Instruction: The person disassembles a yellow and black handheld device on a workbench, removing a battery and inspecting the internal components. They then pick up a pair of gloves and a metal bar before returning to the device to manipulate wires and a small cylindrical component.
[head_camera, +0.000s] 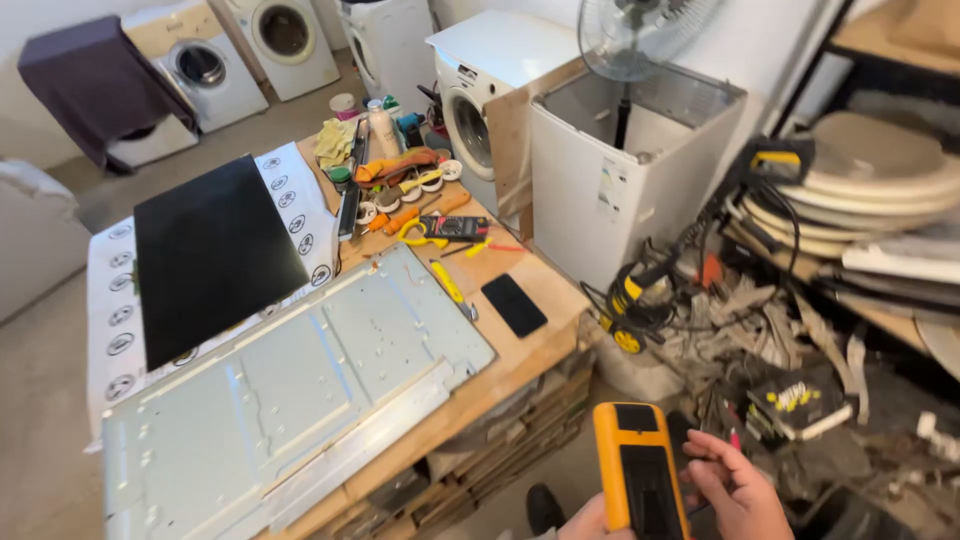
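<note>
Bottom of the frame, right of centre: left hand (590, 522) grips the yellow meter (637, 470) upright from below, right hand (735, 490) beside it pinching a thin red-tipped probe (734, 438), workbench (540, 345) to the left.

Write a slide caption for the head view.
Two hands hold a yellow meter beside a cluttered workbench.
</note>
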